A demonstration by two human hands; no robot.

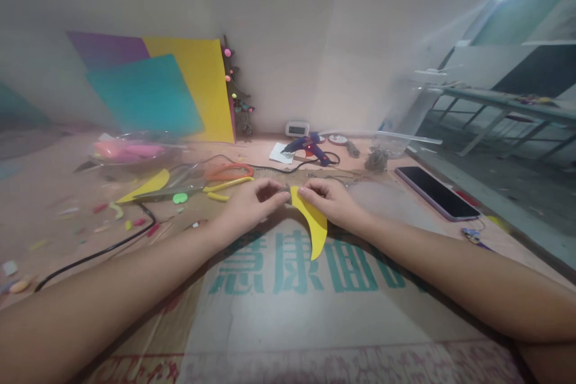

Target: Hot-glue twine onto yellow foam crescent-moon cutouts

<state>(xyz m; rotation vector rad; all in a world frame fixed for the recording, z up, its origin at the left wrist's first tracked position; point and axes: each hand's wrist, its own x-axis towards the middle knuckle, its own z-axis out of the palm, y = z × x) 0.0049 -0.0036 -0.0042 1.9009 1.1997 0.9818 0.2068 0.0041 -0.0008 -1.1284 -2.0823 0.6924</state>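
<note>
A curved, crescent-shaped yellow foam or paper piece (318,225) hangs from my right hand (330,195), its upper end pinched between thumb and fingers and its pointed tip hanging down. Close beside it on the left, my left hand (252,201) is closed in a pinch at the top edge of the piece. Something small and greyish shows at those fingertips, too small to make out. Both hands are above a cardboard sheet with green printed characters (297,264). Just left of my left hand lie yellow-handled scissors (227,186).
A glue gun (306,147) with a lit red light rests behind my hands, near a small digital clock (297,129). To the right lies a phone (436,192). Coloured sheets (148,93) lean on the back wall. A black cable (99,252) and colourful scraps spread at left.
</note>
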